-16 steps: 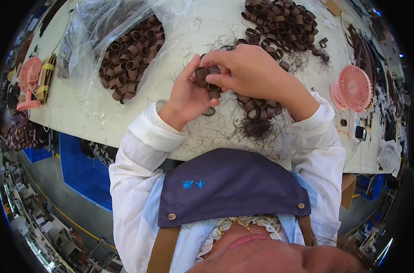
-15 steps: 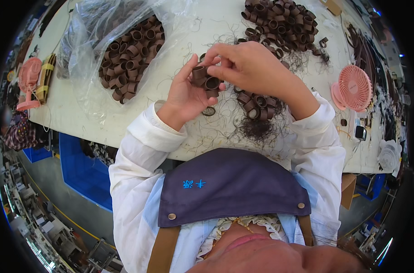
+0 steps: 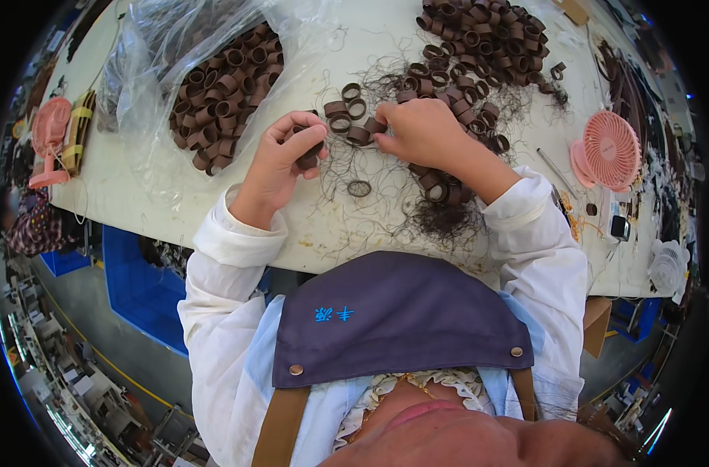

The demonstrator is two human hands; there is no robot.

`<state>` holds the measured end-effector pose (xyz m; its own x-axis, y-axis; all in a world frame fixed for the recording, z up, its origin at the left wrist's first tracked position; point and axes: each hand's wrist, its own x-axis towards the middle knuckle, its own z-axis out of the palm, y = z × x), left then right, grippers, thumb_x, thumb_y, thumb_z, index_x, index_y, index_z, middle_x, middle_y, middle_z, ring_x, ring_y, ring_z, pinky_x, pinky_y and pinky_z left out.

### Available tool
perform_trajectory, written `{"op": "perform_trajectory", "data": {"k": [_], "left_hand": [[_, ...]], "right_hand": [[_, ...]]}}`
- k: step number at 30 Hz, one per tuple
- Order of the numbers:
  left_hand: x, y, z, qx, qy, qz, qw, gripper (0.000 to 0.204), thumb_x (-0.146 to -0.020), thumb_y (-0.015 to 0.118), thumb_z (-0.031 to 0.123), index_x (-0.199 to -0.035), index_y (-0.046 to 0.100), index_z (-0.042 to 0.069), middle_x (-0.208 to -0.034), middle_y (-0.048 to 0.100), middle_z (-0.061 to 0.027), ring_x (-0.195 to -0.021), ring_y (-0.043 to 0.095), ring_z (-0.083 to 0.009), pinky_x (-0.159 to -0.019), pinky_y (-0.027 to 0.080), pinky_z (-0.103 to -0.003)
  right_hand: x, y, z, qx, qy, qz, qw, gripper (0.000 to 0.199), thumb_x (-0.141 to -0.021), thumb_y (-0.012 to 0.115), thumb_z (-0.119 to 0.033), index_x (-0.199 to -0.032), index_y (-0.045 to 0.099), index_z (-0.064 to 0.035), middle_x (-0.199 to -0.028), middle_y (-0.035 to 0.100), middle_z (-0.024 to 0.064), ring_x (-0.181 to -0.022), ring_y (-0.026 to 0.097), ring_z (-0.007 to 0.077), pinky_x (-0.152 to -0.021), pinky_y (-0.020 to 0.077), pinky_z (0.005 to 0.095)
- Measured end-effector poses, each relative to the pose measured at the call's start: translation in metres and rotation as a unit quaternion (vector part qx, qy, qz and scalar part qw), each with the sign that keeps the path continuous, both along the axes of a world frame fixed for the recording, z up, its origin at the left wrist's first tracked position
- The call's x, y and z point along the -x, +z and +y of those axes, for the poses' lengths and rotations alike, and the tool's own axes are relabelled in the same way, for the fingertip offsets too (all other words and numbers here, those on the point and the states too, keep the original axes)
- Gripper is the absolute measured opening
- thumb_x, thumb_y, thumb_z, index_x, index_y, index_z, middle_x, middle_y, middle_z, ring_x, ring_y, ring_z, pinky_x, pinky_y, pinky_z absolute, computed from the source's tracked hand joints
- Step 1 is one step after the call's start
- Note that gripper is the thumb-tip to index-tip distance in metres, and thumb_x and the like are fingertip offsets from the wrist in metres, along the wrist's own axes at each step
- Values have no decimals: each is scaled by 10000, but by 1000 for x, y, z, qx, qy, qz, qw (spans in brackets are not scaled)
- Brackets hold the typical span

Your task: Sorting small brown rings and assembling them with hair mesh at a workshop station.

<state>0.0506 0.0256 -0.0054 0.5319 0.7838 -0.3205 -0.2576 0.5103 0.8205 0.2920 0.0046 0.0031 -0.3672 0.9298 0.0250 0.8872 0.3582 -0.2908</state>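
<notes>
Gripping dark ring in curled left fingers, right of plastic bag. Farther right, touching second ring with slightly parted right fingers; cannot tell if pinching.

From afar, I'm seeing brown rings, a cream tabletop, pink fans, white sleeves and a dark purple apron.
</notes>
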Motion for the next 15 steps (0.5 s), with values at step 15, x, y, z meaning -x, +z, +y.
{"op": "perform_trajectory", "data": {"k": [15], "left_hand": [[-13,13,-41,-530,-119,348,764,323,-702,783,129,-1015,704,146,-885,574,-76,-760,580,-238,-668,477,-322]], "right_hand": [[21,-4,10,25,15,47,998,266,-809,666,-315,-921,657,-74,-642,644,91,-651,650,302,-594,493,412]]}}
